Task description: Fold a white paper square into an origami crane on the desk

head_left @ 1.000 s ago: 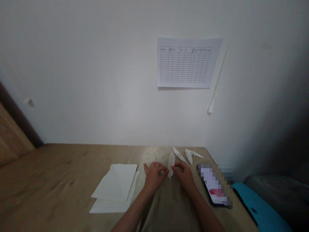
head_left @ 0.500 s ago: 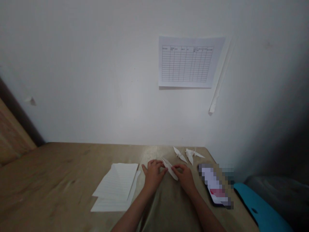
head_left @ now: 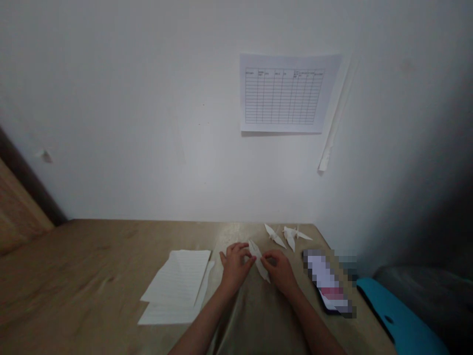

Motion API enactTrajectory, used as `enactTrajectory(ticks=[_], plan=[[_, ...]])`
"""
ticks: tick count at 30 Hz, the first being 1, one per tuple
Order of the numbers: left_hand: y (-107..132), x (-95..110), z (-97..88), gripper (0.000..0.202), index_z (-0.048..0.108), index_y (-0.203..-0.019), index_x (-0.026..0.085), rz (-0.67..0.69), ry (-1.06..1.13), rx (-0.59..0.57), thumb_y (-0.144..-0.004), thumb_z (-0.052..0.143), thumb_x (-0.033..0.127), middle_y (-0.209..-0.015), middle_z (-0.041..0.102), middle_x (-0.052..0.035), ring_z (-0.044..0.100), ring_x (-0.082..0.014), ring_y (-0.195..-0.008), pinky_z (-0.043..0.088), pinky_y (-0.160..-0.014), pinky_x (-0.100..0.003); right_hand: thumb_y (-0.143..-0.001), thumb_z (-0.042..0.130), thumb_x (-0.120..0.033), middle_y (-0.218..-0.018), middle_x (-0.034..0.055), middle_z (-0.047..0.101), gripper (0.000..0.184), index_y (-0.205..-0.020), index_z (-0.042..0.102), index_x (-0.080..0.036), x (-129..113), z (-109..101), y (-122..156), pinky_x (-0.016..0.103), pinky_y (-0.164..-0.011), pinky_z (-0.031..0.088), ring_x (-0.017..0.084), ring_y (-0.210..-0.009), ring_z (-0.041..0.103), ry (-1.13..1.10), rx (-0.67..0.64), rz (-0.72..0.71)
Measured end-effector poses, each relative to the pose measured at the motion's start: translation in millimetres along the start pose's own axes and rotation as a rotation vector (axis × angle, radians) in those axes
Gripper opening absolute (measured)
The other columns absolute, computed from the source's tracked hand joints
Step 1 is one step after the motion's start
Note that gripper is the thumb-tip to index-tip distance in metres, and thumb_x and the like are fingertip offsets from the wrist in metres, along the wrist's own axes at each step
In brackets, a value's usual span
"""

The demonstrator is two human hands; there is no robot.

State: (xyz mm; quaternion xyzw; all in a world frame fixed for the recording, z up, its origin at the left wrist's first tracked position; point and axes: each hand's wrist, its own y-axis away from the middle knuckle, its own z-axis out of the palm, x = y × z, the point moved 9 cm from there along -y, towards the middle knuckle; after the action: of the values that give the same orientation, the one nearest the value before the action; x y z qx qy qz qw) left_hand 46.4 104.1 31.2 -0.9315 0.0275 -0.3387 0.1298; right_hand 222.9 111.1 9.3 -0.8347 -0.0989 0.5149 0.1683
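Observation:
A narrow white folded paper (head_left: pixel 260 266) is held between both hands, slanting from upper left to lower right. My left hand (head_left: pixel 235 265) pinches its left side between thumb and fingers, with the little finger sticking out. On the opposite side, my right hand (head_left: pixel 279 268) pinches the same paper with thumb and forefinger. Just beyond the right hand lie several small white folded-paper birds, among them one paper bird (head_left: pixel 275 236) at the left and another (head_left: pixel 290 237) in the cluster beside it.
Lined paper sheets (head_left: pixel 181 276) lie stacked left of my left arm. A phone (head_left: pixel 327 286), partly pixelated, rests to the right on the brown-covered table (head_left: pixel 92 286). A turquoise object (head_left: pixel 399 315) borders the table's right edge. Behind, a printed table sheet (head_left: pixel 283 96) hangs on the wall.
The folded paper has turned a little steeper between my fingers, its lower end nearer to me. Both hands keep their pinch on it. The view has shifted slightly.

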Motion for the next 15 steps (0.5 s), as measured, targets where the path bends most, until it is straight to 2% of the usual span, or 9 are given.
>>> enactTrajectory(ticks=[7,12,15], plan=[[0.0,4.3,-5.2,0.006,0.074,-0.083,0.027,0.049,0.002,0.037,-0.086,0.070,0.025,-0.130,0.069,-0.0004,0.048,-0.0300,-0.133,0.017,-0.114,-0.072,-0.084,0.062,-0.038,-0.092,0.0061,0.076,0.019,-0.080,0.074,-0.023,-1.5,5.9,2.4,0.046,-0.105,0.039,0.026,-0.097,0.066,0.133,-0.044,-0.028],[2.2,4.7,-2.7,0.004,0.074,-0.083,0.028,0.046,-0.064,0.008,-0.085,0.071,0.026,-0.130,0.069,-0.0002,0.045,-0.0311,-0.135,0.012,-0.114,-0.075,-0.081,0.067,-0.028,-0.095,0.0044,0.076,0.009,-0.085,0.073,-0.024,-2.9,6.6,3.3,0.055,-0.116,0.022,0.027,-0.104,0.065,0.244,-0.084,0.014],[2.9,4.0,2.7,0.003,0.074,-0.084,0.028,0.051,-0.125,-0.021,-0.085,0.071,0.027,-0.132,0.067,-0.0007,0.045,-0.0316,-0.136,0.011,-0.114,-0.076,-0.080,0.068,-0.023,-0.093,0.0033,0.076,0.019,-0.098,0.072,-0.025,-5.0,6.7,3.6,0.057,-0.118,0.014,0.027,-0.107,0.063,0.298,-0.093,0.028]])
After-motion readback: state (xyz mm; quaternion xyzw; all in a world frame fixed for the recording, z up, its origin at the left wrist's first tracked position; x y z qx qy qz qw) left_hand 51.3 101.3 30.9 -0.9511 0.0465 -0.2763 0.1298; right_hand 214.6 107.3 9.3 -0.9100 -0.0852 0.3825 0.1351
